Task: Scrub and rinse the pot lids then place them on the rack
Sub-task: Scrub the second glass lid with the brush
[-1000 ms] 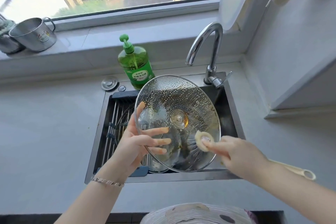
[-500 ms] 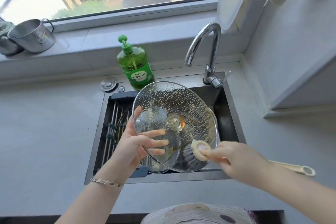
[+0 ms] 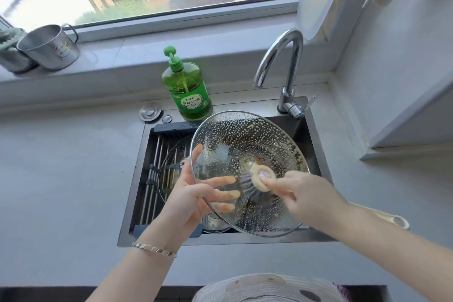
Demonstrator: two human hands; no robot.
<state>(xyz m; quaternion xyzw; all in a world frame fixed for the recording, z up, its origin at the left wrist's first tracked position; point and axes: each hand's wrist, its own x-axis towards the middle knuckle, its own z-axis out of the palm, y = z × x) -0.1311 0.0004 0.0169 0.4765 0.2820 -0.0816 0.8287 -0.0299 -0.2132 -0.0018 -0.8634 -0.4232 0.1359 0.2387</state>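
While the glass lid stands tilted on edge above the sink, my left grip clamps its near-left rim: thumb on the face toward me, the other fingers spread flat behind the glass and visible through it. My right grip is closed around the head of the round dish brush, whose bristles press against the lid just beside the central knob fitting.

Handling, as I judge it: the lid is stiff, fairly heavy for its thinness, and breakable (a knock against the steel sink edge or the faucet is the likely failure). Its surface is beaded with droplets and suds, so it should be slippery, and a rim pinch alone may slide under brush pressure. The metal band at the rim gives the firmest edge hold. The knob on the far side would be the safer place to take it for rinsing and for carrying it to the rack, which spans the sink's left part, with a second lid lying there.
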